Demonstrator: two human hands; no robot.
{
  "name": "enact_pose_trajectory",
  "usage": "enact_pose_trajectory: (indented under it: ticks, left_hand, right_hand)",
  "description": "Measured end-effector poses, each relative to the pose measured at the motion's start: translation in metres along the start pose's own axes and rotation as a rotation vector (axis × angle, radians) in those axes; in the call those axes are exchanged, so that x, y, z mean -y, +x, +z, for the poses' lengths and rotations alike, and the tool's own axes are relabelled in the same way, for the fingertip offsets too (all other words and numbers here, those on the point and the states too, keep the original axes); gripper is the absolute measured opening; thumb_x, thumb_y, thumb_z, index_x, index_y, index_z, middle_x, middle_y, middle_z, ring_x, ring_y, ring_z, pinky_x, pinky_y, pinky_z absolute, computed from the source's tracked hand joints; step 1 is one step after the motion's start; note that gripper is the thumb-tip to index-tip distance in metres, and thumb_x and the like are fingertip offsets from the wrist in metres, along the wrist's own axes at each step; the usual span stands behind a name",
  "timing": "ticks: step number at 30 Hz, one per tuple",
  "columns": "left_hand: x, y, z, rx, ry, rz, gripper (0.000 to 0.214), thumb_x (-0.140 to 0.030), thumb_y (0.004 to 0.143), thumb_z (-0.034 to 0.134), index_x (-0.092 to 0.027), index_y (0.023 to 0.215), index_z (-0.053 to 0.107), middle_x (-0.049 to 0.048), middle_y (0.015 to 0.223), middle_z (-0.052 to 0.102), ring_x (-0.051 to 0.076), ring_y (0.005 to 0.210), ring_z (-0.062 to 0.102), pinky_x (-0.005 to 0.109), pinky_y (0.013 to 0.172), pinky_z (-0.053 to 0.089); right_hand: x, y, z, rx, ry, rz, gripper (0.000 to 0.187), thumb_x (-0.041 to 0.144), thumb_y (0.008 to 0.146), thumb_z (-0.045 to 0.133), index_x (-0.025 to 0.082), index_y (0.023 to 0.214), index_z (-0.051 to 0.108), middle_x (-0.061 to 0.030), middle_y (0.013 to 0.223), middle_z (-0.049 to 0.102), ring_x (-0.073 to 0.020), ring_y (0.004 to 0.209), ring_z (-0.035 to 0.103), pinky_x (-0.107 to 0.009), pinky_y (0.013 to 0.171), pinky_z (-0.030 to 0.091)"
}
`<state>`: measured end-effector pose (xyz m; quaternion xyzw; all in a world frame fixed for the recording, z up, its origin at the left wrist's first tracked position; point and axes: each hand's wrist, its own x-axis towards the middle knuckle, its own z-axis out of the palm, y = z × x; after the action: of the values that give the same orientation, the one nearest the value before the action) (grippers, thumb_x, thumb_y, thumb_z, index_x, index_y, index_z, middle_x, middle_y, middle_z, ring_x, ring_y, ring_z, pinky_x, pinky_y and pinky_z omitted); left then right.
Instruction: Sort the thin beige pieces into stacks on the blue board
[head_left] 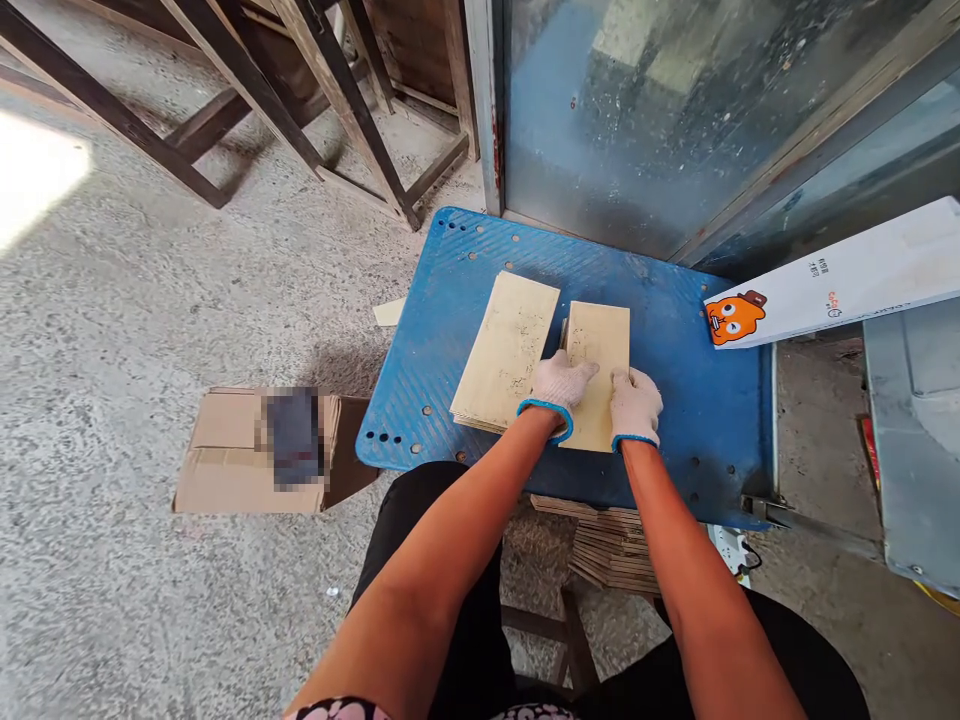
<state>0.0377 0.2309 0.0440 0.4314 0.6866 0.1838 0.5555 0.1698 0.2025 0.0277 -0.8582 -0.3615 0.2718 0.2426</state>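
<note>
Two stacks of thin, pale wooden boards lie side by side on a blue plastic table [667,400]. The left stack [502,350] is tilted and has dark specks on top. The right stack [600,335] stands nearly straight in front of me, between my hands. My left hand [561,388], in a white knit glove with a blue cuff, grips its left edge, thumb stretched over the top board. On the opposite edge, my right hand [635,405], gloved alike, is closed with its fingertips at the side. The undersides of both hands' fingers are hidden.
A long white box [832,270] with an orange cartoon rests on the table's right end. More boards [611,545] are stacked below the front edge. A cardboard box [247,450] sits on the floor at left. Behind the table stands a glass panel [600,130].
</note>
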Motion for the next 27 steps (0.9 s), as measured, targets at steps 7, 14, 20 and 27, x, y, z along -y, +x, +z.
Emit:
enact_pose_trajectory:
  ticks: [7,14,20,27]
  left_hand:
    - [-0.016,-0.012,-0.004,-0.075,0.382,0.084,0.049,-0.045,0.081,0.064,-0.014,0.119,0.058,0.0173,0.119,0.065,0.029,0.111,0.063,0.034,0.089,0.049]
    - [-0.030,-0.039,-0.006,-0.061,0.587,0.223,0.039,-0.042,0.086,0.055,-0.018,0.117,0.057,0.0149,0.120,0.062,0.029,0.110,0.064,0.036,0.087,0.051]
    - [-0.026,-0.040,-0.012,0.041,0.561,0.082,0.060,-0.050,0.079,0.063,-0.011,0.123,0.050,0.0202,0.124,0.061,0.031,0.113,0.064,0.035,0.089,0.050]
    - [-0.019,-0.035,-0.011,0.112,0.555,0.024,0.058,-0.044,0.083,0.060,-0.010,0.127,0.044,0.0228,0.127,0.061,0.031,0.115,0.063,0.037,0.090,0.049]
  right_hand:
    - [0.009,-0.011,0.004,-0.095,-0.169,-0.058,0.035,0.040,0.088,0.047,0.022,0.098,0.075,-0.0100,0.096,0.066,-0.0235,0.090,0.055,-0.033,0.079,0.043]
    - [0.002,-0.017,0.014,-0.283,-0.197,-0.156,0.026,0.041,0.089,0.048,0.024,0.076,0.062,-0.0037,0.083,0.055,-0.0186,0.077,0.049,-0.028,0.068,0.038]
    - [-0.001,-0.008,-0.006,-0.406,-0.019,-0.311,0.037,0.043,0.095,0.038,0.022,0.081,0.064,-0.0027,0.074,0.053,-0.0203,0.082,0.052,-0.031,0.076,0.040]
    - [-0.021,-0.003,-0.016,0.055,-0.059,0.025,0.052,0.061,0.090,0.042,0.020,0.101,0.071,-0.0083,0.091,0.067,-0.0234,0.084,0.058,-0.035,0.081,0.045]
